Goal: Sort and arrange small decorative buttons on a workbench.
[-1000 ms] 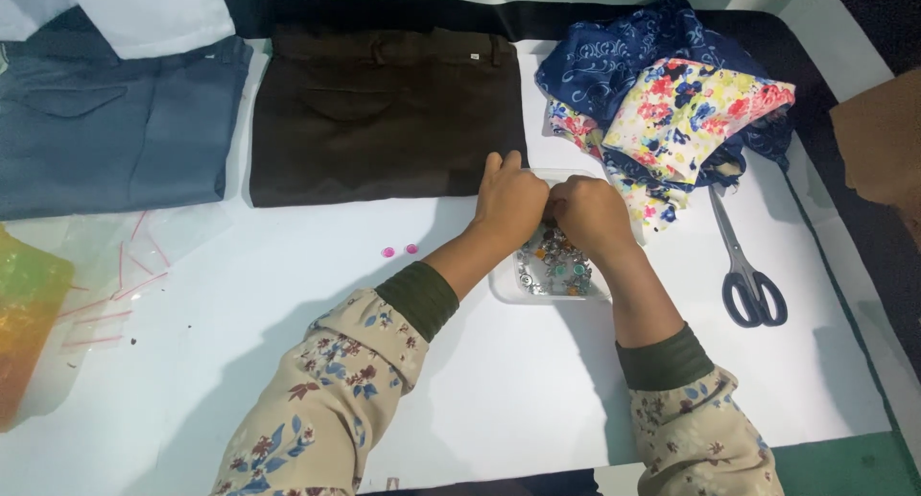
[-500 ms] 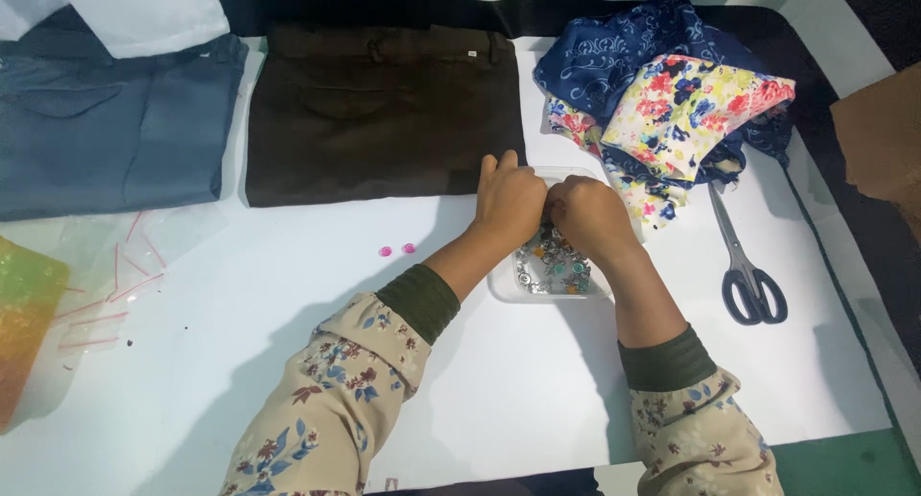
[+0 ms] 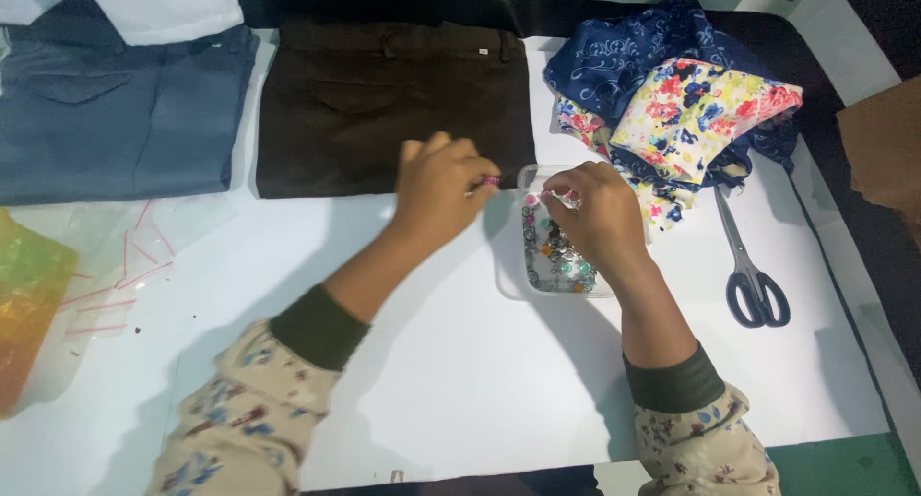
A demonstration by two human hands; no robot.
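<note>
A small clear plastic box [image 3: 509,275] of mixed small buttons or beads sits on the white table [image 3: 460,381]. My right hand [image 3: 595,218] rests over the box, fingertips pinched on a small pale piece at its top edge. My left hand [image 3: 439,184] is just left of the box, thumb and fingers pinched on a tiny pink piece. Both hands are near the lower edge of folded dark brown trousers [image 3: 384,103].
Folded blue-grey trousers [image 3: 115,122] lie at the left, a pile of blue and floral fabric [image 3: 681,93] at the right. Scissors [image 3: 748,266] lie right of the box. Clear plastic bags [image 3: 115,256] and a yellow-green bag [image 3: 29,304] sit at the left edge.
My hands were pressed together over the box; they have drawn apart, the left hand moving left with a pink piece. The box is now uncovered.
</note>
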